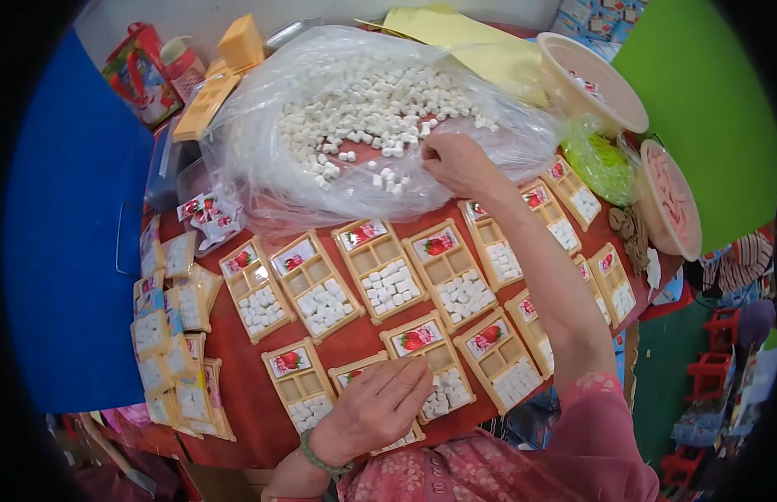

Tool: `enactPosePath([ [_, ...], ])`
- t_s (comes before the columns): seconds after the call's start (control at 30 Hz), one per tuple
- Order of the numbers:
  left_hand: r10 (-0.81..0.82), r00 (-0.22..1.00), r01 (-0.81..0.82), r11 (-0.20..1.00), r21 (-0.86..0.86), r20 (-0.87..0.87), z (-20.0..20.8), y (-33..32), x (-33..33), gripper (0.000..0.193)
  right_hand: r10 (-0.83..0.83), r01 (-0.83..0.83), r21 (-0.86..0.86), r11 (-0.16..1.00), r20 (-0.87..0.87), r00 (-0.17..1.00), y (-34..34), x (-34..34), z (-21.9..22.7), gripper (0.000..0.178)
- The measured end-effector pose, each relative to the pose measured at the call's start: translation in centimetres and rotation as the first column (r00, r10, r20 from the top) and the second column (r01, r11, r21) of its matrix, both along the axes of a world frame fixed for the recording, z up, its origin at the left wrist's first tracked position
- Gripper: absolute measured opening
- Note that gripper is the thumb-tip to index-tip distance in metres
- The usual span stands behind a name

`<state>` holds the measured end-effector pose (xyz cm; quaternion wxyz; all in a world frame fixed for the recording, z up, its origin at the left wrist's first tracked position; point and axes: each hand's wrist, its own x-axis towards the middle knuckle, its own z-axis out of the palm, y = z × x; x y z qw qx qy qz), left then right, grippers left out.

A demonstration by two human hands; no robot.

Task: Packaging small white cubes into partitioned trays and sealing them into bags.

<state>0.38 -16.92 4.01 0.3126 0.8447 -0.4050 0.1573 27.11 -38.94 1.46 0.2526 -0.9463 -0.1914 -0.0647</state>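
Small white cubes (372,105) lie heaped in a large clear plastic bag (255,125) spread open across the far side of the table. My right hand (460,163) reaches over the bag's near right part with its fingers curled in; what they hold, if anything, is hidden. Nearer me, my left hand (376,406), a beaded bracelet on its wrist, is bent over a tan compartment tray (355,368) and covers most of it. Its fingers are pressed together, their undersides out of sight. Rows of similar trays (451,268) hold white cubes and a strawberry-picture packet (439,243).
Filled, wrapped trays (158,335) are stacked at the left edge. A clear box of strawberry packets (211,219) sits beside the bag. On the right stand a tub of pink pieces (692,201), a bag of green material (602,163) and a beige basin (627,92).
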Motion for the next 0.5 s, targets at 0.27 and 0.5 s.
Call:
enactPosePath([
  [0.27,-0.046,0.999,0.047,0.999,0.023,-0.018,-0.9,0.2,0.1,0.024,0.009,0.005,0.221,0.975,-0.063,0.998,-1.3,-0.3,1.4,0.013],
  [0.5,-0.003,0.999,0.004,0.999,0.036,-0.035,-0.3,0.3,0.2,0.025,0.057,0.037,0.297,0.954,-0.303,0.951,-5.7,-5.5,5.7,0.018],
])
